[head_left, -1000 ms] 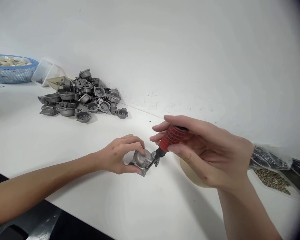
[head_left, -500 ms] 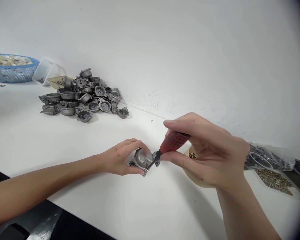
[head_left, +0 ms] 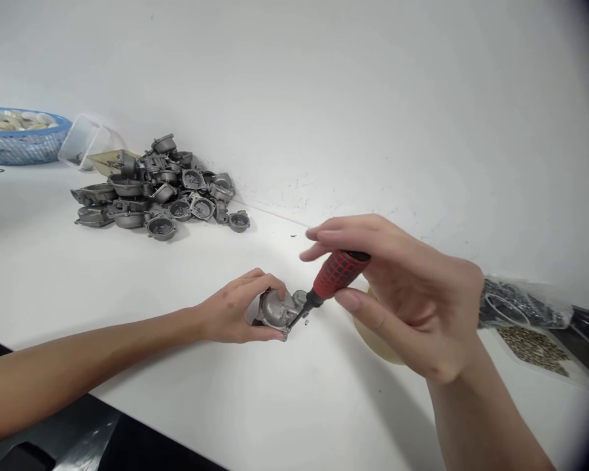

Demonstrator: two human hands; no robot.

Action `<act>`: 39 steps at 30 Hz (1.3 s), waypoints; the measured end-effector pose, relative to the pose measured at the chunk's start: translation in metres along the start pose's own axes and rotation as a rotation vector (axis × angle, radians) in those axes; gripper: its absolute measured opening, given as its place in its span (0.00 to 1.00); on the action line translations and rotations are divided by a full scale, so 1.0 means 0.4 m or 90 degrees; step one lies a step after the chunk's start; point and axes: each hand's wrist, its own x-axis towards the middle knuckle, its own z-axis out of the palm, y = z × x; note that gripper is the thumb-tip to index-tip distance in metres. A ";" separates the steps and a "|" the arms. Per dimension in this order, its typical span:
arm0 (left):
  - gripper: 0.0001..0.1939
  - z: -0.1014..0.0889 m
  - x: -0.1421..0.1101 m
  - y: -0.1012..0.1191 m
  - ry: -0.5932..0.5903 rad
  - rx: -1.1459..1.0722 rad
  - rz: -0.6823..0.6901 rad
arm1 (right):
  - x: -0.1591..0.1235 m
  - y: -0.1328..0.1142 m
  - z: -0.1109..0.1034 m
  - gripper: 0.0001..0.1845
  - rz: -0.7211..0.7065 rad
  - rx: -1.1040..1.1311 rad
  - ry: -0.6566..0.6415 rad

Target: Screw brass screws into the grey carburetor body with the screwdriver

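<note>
My left hand (head_left: 248, 304) grips a grey cast-metal part with a rounded dome, resembling a carburetor float bowl (head_left: 277, 307), near the middle of the white table (head_left: 216, 399). In my right hand (head_left: 407, 294) is a screwdriver (head_left: 338, 275) with a red and black handle, held between thumb and fingers and tilted. Its tip meets the near corner of the metal part, at what seems to be a small screw. Some of my right fingers are raised off the handle. The part's left side is hidden by my left hand.
A pile of similar grey metal bowls (head_left: 161, 190) lies at the back left. Beyond it are a clear plastic box (head_left: 86, 140) and a blue basket (head_left: 24, 147). A pale round container (head_left: 380, 340) sits behind my right hand, with small brassy screws (head_left: 535, 350) and a plastic bag (head_left: 525, 304) farther right.
My right fingers have loosened and lifted from the screwdriver handle, with the thumb shifted slightly back. The tip stays at the part's corner. The whole view has shifted slightly.
</note>
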 end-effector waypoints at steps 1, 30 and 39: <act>0.25 0.000 0.000 0.000 0.002 0.000 -0.002 | -0.001 -0.001 -0.001 0.28 0.014 0.020 -0.008; 0.25 0.006 -0.006 -0.008 0.018 0.012 -0.009 | -0.011 -0.001 0.004 0.34 -0.003 -0.048 -0.006; 0.24 0.004 0.000 -0.002 0.036 0.026 -0.002 | -0.008 -0.004 0.001 0.32 -0.001 -0.080 0.024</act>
